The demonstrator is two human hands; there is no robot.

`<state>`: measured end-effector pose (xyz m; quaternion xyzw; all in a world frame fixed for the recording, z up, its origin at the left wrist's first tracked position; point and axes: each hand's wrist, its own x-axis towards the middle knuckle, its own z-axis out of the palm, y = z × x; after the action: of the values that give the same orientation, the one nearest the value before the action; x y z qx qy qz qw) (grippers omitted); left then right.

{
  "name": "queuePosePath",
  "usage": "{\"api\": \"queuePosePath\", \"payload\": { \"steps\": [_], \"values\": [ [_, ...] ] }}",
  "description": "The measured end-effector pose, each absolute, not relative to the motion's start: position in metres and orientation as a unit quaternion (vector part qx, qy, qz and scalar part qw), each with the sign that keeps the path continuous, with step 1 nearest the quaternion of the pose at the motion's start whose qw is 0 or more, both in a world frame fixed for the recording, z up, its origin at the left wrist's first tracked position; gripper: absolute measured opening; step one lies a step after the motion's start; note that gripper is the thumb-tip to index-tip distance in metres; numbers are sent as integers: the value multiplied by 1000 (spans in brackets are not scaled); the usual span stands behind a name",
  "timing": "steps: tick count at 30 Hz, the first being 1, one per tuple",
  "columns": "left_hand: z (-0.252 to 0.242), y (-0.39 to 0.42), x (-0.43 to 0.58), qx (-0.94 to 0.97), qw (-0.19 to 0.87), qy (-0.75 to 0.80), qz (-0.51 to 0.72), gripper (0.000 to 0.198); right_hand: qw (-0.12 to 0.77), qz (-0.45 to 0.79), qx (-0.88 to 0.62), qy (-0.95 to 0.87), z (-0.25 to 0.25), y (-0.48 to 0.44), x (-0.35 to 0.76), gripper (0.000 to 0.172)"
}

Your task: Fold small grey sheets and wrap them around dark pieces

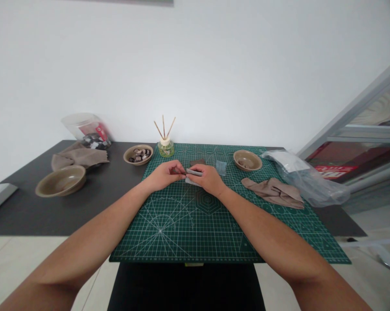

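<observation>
Both my hands meet over the far middle of the green cutting mat (188, 224). My left hand (164, 173) is closed, pinching a small dark piece at its fingertips. My right hand (207, 178) is closed on a small grey sheet (193, 172) that sticks out toward the left hand. The dark piece and the sheet touch between the hands. Another grey sheet (221, 167) and a dark sheet (197, 162) lie on the mat just behind my hands.
A reed diffuser (166, 146) stands at the mat's back edge. Tan bowls sit at back left (138, 154), far left (61, 180) and back right (247, 160). Brown cloths (274, 191) (80, 157), a clear plastic bag (306, 177) and a tipped jar (87, 129) lie around.
</observation>
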<state>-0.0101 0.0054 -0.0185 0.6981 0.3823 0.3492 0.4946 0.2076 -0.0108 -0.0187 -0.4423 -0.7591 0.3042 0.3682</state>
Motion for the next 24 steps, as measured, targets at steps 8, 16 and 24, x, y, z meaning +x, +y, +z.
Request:
{"api": "queuePosePath", "payload": {
  "steps": [8,16,24],
  "values": [
    [-18,5,-11,697,513,361,348,22,367,338,-437,-749,-18,-10,207,9],
    [-16,4,-12,702,509,359,344,21,365,334,-441,-749,-15,-10,208,10],
    [-17,4,-13,721,497,345,338,17,359,346,-428,-754,-17,-14,205,15]
  ]
}}
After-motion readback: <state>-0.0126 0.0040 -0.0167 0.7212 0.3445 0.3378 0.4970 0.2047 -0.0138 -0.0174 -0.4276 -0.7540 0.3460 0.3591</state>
